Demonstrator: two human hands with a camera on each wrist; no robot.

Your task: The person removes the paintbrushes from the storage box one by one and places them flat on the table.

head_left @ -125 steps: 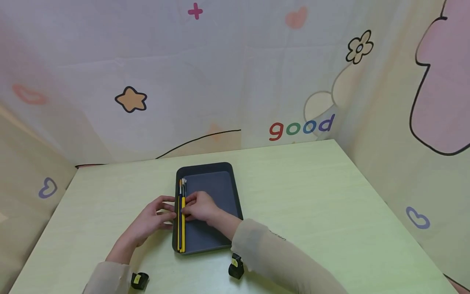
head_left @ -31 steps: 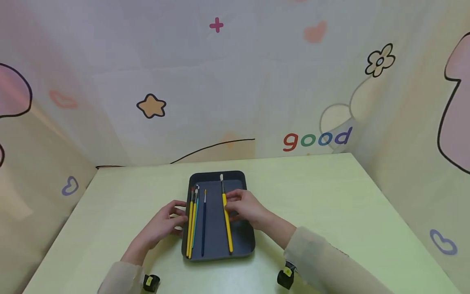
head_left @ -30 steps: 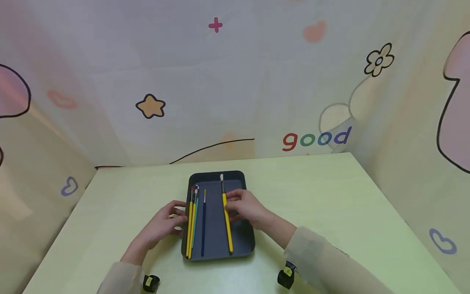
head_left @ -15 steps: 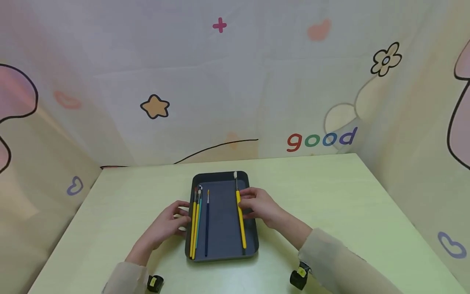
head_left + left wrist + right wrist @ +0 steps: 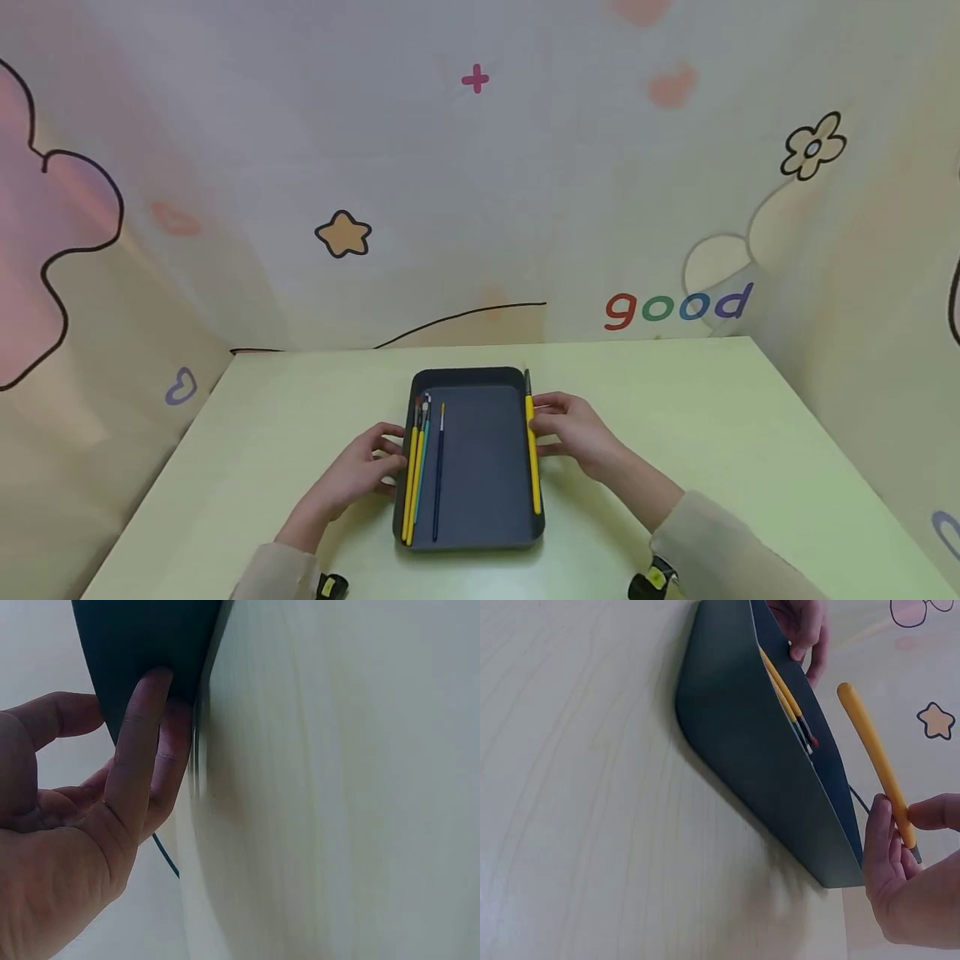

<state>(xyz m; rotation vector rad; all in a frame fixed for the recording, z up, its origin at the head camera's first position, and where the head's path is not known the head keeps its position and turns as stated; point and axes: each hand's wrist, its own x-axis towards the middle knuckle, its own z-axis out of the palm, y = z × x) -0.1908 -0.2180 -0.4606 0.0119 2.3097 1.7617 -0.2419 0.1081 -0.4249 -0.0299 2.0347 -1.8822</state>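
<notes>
A dark grey rectangular tray (image 5: 487, 475) lies on the table. My left hand (image 5: 356, 471) holds its left side, fingertips against the outer wall and thumb at the rim. My right hand (image 5: 581, 435) pinches a thick yellow-handled paintbrush (image 5: 532, 458) over the tray's right rim, bristles pointing away. In the right wrist view this paintbrush (image 5: 875, 750) is raised above the rim, between thumb and fingers. Inside the tray, two yellow-handled paintbrushes (image 5: 411, 492) and a teal one (image 5: 422, 462) lie along the left wall. A thin dark blue paintbrush (image 5: 438, 483) lies slightly apart from them.
The pale table (image 5: 645, 392) extends around the tray on all sides. A printed curtain (image 5: 420, 167) closes off the back and sides. Black wrist cameras (image 5: 651, 581) sit at both sleeves.
At first the brushes lay bunched along the left wall. My right hand has since moved the thick yellow paintbrush rightward across the tray to its right rim. My left hand stays at the left side.
</notes>
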